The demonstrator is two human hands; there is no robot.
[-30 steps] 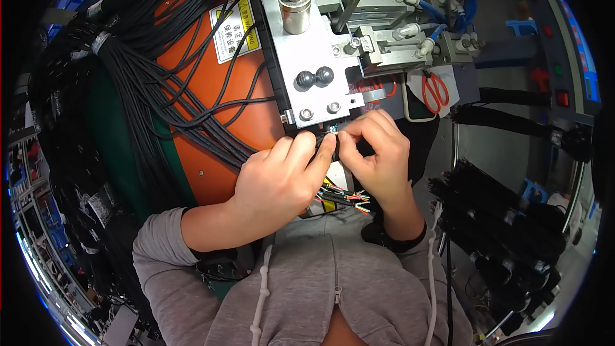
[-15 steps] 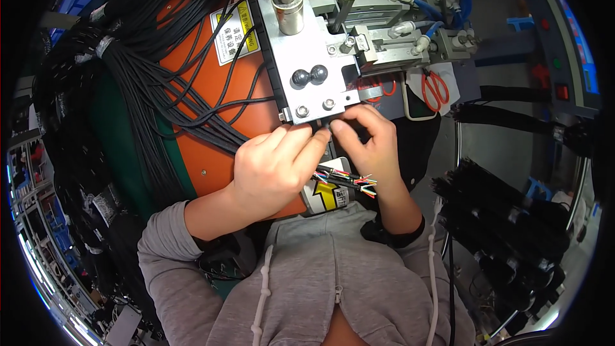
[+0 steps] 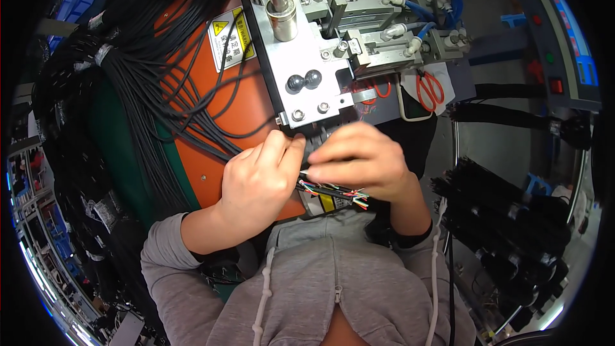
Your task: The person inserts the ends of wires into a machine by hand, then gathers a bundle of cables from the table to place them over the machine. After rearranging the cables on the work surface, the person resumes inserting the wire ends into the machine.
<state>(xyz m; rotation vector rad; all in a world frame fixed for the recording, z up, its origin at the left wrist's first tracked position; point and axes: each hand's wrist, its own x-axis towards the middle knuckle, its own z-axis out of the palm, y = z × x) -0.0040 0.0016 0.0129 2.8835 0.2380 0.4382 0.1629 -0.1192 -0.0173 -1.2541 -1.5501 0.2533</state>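
Note:
Just below the bright metal plate of the machine (image 3: 307, 99), my left hand (image 3: 259, 173) is closed, its thumb and forefinger pinched on a black cable. Most of that cable is hidden by the fingers. My right hand (image 3: 362, 160), slightly blurred, is close beside it with fingers stretched out toward the left fingertips. A gap shows between its thumb and forefinger. Below both hands, stripped cable ends (image 3: 336, 193) fan out in red, green, white and yellow wires. Dark metal parts (image 3: 317, 134) sit under the plate, partly covered by my fingers.
A thick bundle of black cables (image 3: 138, 83) drapes over the orange machine cover (image 3: 221, 106) at left. Pneumatic cylinders (image 3: 384, 45) with blue hoses stand at upper right. Red-handled scissors (image 3: 429, 91) lie right of the plate. More black cable bundles (image 3: 506, 218) hang at right.
Both hands have come down and away from the plate's lower edge. The right hand's fingers have straightened from a pinch, and it has swung left across the stripped cable ends.

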